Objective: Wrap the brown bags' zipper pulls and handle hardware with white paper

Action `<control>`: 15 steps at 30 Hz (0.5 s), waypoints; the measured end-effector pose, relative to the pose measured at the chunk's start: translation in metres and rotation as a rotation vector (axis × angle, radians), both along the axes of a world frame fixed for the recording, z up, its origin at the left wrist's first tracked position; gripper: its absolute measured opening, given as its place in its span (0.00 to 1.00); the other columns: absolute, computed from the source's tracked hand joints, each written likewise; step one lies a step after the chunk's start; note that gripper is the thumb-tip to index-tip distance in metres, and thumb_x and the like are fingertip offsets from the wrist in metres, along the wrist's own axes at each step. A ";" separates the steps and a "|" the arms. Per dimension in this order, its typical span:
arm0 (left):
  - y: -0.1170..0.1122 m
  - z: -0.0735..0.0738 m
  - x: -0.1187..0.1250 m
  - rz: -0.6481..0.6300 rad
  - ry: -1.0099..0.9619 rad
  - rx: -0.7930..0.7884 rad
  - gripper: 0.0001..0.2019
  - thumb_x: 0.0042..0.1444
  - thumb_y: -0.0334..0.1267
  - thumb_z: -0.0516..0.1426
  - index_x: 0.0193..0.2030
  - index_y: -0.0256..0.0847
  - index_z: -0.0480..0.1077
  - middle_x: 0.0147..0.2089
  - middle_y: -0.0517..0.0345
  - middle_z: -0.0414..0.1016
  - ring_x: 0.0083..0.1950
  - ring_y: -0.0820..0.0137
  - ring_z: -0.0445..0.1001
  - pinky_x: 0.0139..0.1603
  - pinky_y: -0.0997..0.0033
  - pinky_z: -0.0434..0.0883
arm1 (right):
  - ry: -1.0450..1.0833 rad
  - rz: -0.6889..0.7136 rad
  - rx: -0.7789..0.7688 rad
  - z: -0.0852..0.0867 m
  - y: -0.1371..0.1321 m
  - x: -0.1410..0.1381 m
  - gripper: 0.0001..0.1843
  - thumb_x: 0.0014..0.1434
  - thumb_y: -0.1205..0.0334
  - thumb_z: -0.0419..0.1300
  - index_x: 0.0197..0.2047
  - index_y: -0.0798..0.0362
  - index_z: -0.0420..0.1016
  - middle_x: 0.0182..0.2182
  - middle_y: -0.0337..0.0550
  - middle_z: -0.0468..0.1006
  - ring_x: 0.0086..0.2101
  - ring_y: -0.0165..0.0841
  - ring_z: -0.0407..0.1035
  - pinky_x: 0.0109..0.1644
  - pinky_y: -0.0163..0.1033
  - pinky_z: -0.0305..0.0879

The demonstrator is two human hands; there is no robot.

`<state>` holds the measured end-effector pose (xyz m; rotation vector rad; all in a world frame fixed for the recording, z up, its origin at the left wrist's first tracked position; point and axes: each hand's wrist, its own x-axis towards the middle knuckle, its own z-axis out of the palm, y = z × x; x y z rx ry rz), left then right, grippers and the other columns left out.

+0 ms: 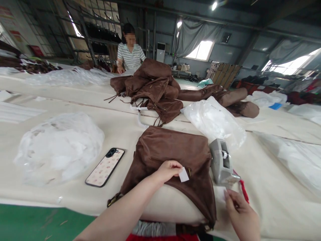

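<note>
A brown leather-like bag [173, 144] lies in front of me on the pale table, a small brass zipper pull showing on its face. My left hand [168, 171] is over the bag, its fingers pinching a small white paper slip [184, 174] beside that pull. To the right of the bag, my right hand [241, 209] is closed, thumb and fingertips at the edge of another whitish slip [220, 193] near the table surface. Just beyond it stands a grey metal tape dispenser-like block [222, 162], with a red cord [243, 191] by its near end.
A phone in a patterned case [105, 168] lies left of the bag, near a clear plastic bag of white pieces [60, 147]. Further back are piled brown bags [152, 83] and crumpled clear plastic [215, 120]. A person in a striped shirt [130, 55] stands across the table.
</note>
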<state>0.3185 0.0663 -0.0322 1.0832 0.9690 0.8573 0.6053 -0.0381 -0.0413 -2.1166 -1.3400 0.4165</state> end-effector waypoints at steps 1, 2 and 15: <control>0.000 0.001 0.000 -0.003 -0.012 -0.008 0.14 0.42 0.44 0.63 0.31 0.34 0.72 0.29 0.57 0.75 0.32 0.71 0.73 0.38 0.70 0.70 | -0.082 -0.002 -0.027 -0.003 -0.004 0.008 0.18 0.54 0.43 0.55 0.40 0.46 0.76 0.31 0.44 0.80 0.31 0.43 0.75 0.34 0.45 0.69; 0.000 0.001 0.000 -0.005 -0.027 -0.018 0.14 0.42 0.44 0.62 0.30 0.35 0.71 0.29 0.56 0.75 0.33 0.71 0.74 0.38 0.71 0.70 | -0.164 0.001 -0.026 -0.005 -0.007 0.013 0.18 0.54 0.44 0.55 0.40 0.46 0.76 0.33 0.46 0.80 0.32 0.44 0.75 0.34 0.46 0.69; -0.008 0.003 -0.001 -0.012 0.020 0.043 0.10 0.42 0.38 0.63 0.29 0.36 0.69 0.24 0.63 0.70 0.26 0.76 0.67 0.30 0.77 0.64 | -0.459 0.433 0.039 0.026 0.057 -0.121 0.04 0.59 0.63 0.55 0.37 0.54 0.70 0.34 0.48 0.77 0.33 0.39 0.73 0.34 0.39 0.63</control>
